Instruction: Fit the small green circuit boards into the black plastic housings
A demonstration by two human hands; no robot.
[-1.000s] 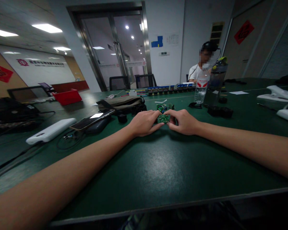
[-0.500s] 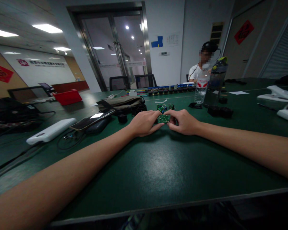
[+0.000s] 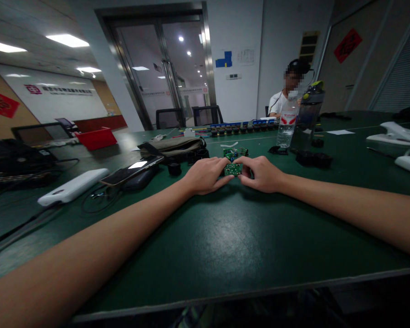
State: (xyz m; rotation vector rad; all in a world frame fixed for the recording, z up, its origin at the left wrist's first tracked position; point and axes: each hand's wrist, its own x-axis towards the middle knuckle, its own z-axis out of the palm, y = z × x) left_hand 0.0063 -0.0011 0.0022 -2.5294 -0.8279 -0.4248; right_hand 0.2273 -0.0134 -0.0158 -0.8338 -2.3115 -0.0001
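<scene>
A small green circuit board (image 3: 233, 170) with pale solder dots stands tilted up between my two hands, its dotted face toward me. My left hand (image 3: 207, 175) grips its left edge with thumb and fingers. On the opposite edge, my right hand (image 3: 259, 175) pinches it between thumb and forefinger. Just behind lie more green circuit boards (image 3: 245, 152), one of them with blue parts on it and partly hidden by my fingers. A thin white strip (image 3: 229, 145) rests beyond them.
Left of my hands are a dark bag (image 3: 174, 148), a phone (image 3: 133, 169) and a white power bank (image 3: 73, 187) with cables. To the right stand a clear water bottle (image 3: 286, 130) and a dark bottle (image 3: 309, 120). A person (image 3: 276, 104) sits across the green table (image 3: 232, 255).
</scene>
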